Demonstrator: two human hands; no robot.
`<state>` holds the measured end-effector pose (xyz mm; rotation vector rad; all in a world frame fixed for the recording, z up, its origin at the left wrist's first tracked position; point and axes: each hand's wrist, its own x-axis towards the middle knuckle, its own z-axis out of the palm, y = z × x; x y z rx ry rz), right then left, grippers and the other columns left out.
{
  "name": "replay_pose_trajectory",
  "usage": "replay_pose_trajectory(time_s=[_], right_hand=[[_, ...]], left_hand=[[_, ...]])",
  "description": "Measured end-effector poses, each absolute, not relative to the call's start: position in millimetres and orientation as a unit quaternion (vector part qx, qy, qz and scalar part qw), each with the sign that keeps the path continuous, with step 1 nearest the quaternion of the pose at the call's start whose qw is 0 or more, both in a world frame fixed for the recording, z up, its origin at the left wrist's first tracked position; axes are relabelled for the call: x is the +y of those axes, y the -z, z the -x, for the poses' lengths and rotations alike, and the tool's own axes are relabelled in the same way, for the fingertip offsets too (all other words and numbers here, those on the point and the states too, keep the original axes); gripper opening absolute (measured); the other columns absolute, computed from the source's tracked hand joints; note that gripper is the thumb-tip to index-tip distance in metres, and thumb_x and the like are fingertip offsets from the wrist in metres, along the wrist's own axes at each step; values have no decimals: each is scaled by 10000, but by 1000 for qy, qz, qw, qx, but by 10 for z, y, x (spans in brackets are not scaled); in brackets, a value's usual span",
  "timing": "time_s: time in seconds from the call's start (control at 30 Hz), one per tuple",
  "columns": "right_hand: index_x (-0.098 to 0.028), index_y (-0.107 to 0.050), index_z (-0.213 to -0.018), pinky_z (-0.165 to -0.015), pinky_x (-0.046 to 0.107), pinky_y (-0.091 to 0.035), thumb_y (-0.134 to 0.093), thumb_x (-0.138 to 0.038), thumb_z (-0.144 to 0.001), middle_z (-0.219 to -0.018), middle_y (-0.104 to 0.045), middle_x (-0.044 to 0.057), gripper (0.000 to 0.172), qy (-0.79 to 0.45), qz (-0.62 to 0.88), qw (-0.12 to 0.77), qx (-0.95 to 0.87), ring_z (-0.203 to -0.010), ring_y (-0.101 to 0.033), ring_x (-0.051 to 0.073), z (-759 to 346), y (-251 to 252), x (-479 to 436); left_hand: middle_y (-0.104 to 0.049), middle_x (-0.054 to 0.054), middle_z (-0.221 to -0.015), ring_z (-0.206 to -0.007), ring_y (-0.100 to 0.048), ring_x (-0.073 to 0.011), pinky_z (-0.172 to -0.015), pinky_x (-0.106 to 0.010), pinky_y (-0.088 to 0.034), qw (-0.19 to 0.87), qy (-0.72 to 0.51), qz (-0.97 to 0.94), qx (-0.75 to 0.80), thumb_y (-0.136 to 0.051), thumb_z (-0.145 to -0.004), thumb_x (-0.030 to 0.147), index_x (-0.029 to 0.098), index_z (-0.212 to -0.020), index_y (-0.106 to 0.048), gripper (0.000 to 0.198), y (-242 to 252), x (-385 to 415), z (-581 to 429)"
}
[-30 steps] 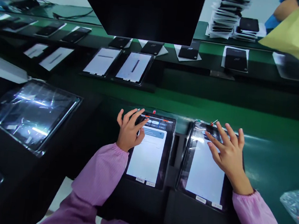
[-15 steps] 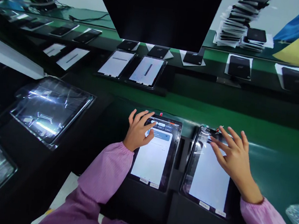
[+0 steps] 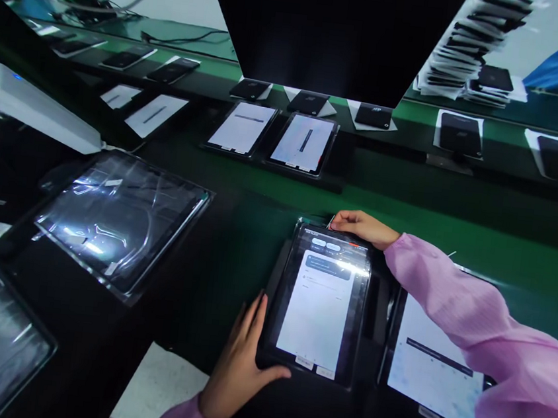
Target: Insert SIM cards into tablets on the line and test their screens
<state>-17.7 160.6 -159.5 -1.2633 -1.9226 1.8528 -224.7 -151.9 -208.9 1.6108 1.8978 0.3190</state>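
A tablet (image 3: 318, 313) with a lit white page lies in front of me, a blue-grey panel near the top of its screen. My left hand (image 3: 243, 358) is by its lower left corner, fingers stretched along the side and thumb spread out below. At the top edge, my right hand (image 3: 364, 227) has thumb and fingertips pinched together; a thin sliver shows there, too small to name. Under my right sleeve (image 3: 453, 300) lies a second lit tablet (image 3: 434, 371) with a dark bar across its screen, partly covered.
Film-wrapped dark tablets (image 3: 123, 219) lie on the left. Two lit tablets (image 3: 242, 127) rest farther back beneath a large black panel (image 3: 327, 34). Dark devices on white sheets (image 3: 461, 132) line the back ledge, with a tall stack (image 3: 475, 50) at right.
My right hand has left the right tablet and crossed to the left tablet's top edge. My left hand has dropped from its screen to its lower left side. A bar now shows on the right tablet.
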Motion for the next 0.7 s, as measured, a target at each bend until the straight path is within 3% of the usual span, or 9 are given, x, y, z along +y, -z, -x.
replay_pose_trajectory(time_s=[0.1,0.4,0.7], right_hand=[[-191,-568,-657,-642,276,-442,-750,-473,-633,-673,-614,-28,336,-640,435,99,-626,-629,-546,107,177,1617,1595],[-190,-518,-611,-562,247,-347,-795,-427,-606,-553,-498,-78,365,-672,438,103,-589,-534,-439,69,219,1602,1580],[-184,-613,-681,-698,249,-467,-768,-308,-626,-718,-646,-31,205,-679,446,129,-569,-670,-576,96,167,1656,1570]], left_hand=[[-227,-76,-1626,-1462,-247,-388,-1106,-599,-412,312,-155,-599,721,-718,-801,379,440,-1529,100,1097,2144,-1501,2225],[-259,-48,-1615,-1437,-301,-393,-1083,-600,-439,308,-174,-589,726,-721,-794,350,450,-1537,30,1062,2147,-1512,2235],[-272,-73,-1611,-1441,-299,-380,-1068,-605,-444,294,-159,-595,731,-693,-830,415,443,-1535,53,1027,2143,-1505,2247]])
